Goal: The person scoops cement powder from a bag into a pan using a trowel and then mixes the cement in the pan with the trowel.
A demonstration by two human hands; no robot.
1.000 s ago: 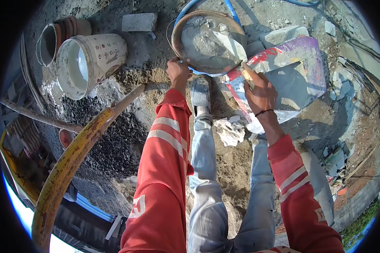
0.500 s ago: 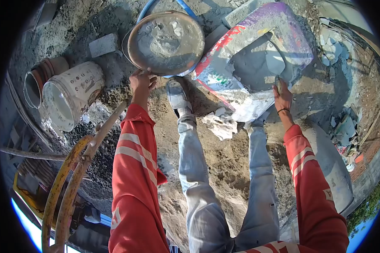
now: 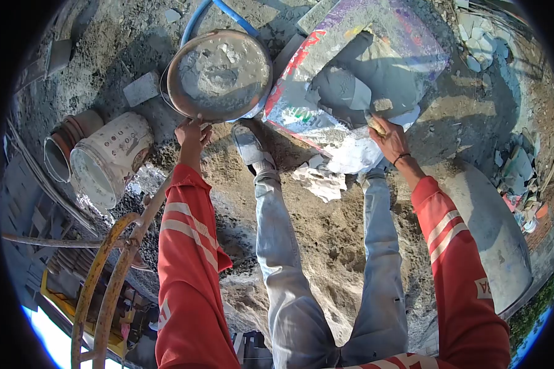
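Observation:
A round bucket (image 3: pixel 177 101) full of grey mix stands at the top centre, and my left hand (image 3: pixel 192 133) grips its near rim. To its right lies a cut-open bag (image 3: pixel 412 38) with grey powder inside. My right hand (image 3: pixel 389 140) is closed on the handle of a trowel (image 3: pixel 361 95), at the bag's near edge. The trowel's blade is inside the opening, with grey powder on and around it.
A white bucket (image 3: pixel 126 136) lies tilted at the left beside stacked brown pots (image 3: pixel 83 126). Nearby are a grey block (image 3: pixel 141 89), a blue hose (image 3: pixel 194 21) and yellow metal tubing (image 3: pixel 98 261). A closed grey sack (image 3: pixel 489 227) lies at the right.
The trowel moved from the bucket's rim to the bag's far right, then left within the opening. My left hand stays on the rim. The whole view has shifted.

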